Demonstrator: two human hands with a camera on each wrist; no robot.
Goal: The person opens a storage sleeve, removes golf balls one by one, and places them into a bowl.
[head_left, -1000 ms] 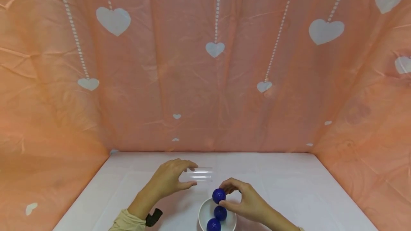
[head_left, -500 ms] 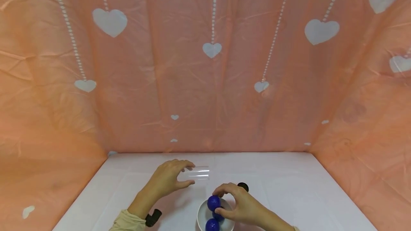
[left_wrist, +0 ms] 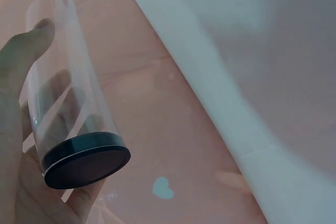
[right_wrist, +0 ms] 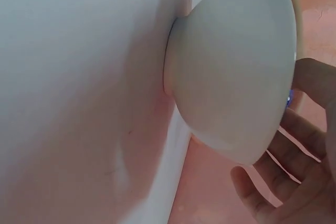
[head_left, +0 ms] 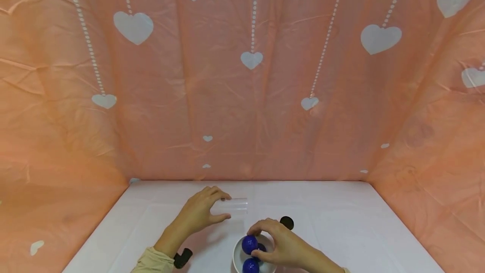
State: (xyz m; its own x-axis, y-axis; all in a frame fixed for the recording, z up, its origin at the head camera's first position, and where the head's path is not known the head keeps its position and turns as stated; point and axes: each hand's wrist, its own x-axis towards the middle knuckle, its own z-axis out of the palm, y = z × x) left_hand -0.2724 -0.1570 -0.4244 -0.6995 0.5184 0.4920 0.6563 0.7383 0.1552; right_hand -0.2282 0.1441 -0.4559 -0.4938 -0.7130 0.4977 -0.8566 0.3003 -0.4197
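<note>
My left hand (head_left: 202,210) holds a clear plastic tube (head_left: 236,206) on its side above the table. In the left wrist view the thumb and fingers wrap the tube (left_wrist: 79,82), which has a black cap (left_wrist: 86,161) on one end. Lower down, my right hand (head_left: 282,241) pinches a blue ball (head_left: 249,244) between thumb and fingers, at the white bowl (head_left: 235,256). Two more blue balls lie in the bowl, one (head_left: 250,266) near the front and another partly hidden behind the pinched ball. The right wrist view shows the bowl's outer side (right_wrist: 236,72), with fingers at its rim.
A round black cap (head_left: 286,223) lies on the white table (head_left: 341,222) just beyond the right hand. Near the left sleeve is a black elbow-shaped piece (head_left: 183,258). Orange cloth with white hearts (head_left: 242,117) hangs behind and at both sides.
My right hand has moved down and left with the blue ball, lower over the bowl. The black cap beyond it has come into sight. The left hand and tube stay nearly still.
</note>
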